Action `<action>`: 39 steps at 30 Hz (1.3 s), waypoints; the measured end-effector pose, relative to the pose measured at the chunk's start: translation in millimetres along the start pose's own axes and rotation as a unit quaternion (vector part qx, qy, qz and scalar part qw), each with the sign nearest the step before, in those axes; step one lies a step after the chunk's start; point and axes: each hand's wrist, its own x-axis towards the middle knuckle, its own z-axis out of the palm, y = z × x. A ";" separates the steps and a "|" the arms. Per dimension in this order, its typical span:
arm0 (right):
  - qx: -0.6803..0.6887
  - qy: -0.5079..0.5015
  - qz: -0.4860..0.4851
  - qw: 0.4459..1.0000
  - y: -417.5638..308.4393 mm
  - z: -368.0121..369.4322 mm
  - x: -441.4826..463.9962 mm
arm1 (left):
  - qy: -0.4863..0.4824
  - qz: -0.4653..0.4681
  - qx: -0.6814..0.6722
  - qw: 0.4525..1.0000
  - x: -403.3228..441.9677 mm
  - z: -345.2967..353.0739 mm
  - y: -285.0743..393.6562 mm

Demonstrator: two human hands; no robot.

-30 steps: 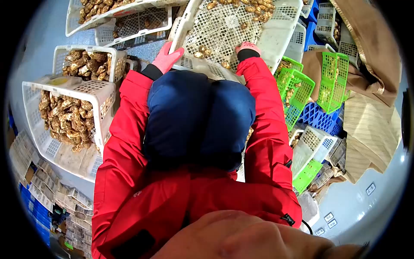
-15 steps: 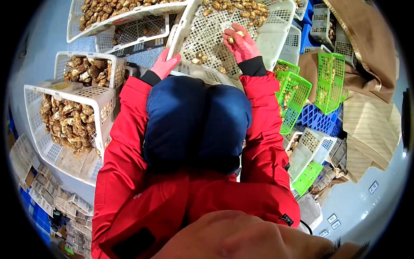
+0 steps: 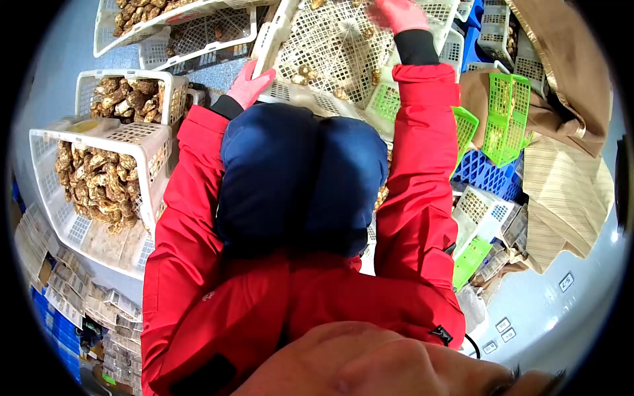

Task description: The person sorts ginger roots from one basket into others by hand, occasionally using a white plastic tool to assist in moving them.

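A shallow white lattice crate (image 3: 343, 39) lies in front of my knees, with a few brown-and-cream mushrooms (image 3: 300, 76) scattered on its floor. My left hand (image 3: 251, 86) is at the crate's near left corner, its thumb and fingers apart. Over the far right part of the crate, my right hand (image 3: 399, 14) is blurred and partly cut off by the view's top edge. Whether it holds anything cannot be made out.
White baskets heaped with mushrooms (image 3: 99, 185) stand at my left, and another crate (image 3: 158, 20) is at the upper left. To the right are green baskets (image 3: 505, 119), a blue pallet (image 3: 485, 170) and brown cloth (image 3: 568, 72).
My right hand, which held small mushrooms on its open palm, has moved forward and right to the crate's far side. My left hand has stayed by the corner; the view has shifted slightly.
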 end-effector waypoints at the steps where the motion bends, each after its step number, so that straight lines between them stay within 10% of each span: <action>1: 0.028 -0.110 0.186 0.976 2.9 10.2 -14.1 | -0.011 0.014 0.015 1.000 0.9 -1.6 1.3; 3: -0.085 -0.195 0.359 0.909 44.4 66.2 -39.6 | -0.034 0.033 0.047 0.998 1.6 -6.3 -0.9; 9: -0.246 -0.353 0.343 0.835 25.2 119.3 -63.6 | -0.025 0.064 0.127 0.990 8.9 -13.5 -11.7; 22: -0.167 -0.206 0.304 0.915 49.0 159.7 -76.2 | -0.032 0.017 0.026 0.999 8.7 -13.9 -17.0; 31: 0.125 -0.011 0.308 0.943 17.9 68.1 -101.4 | -0.055 0.024 0.048 0.997 10.9 -15.9 -13.1; 35: 0.514 -0.031 0.262 0.816 18.9 10.0 -158.8 | -0.016 -0.023 0.003 1.000 8.2 -11.2 -12.6; 39: 0.545 -0.138 0.271 0.781 28.1 -6.4 -226.2 | -0.039 -0.014 0.046 0.998 3.6 -9.4 0.6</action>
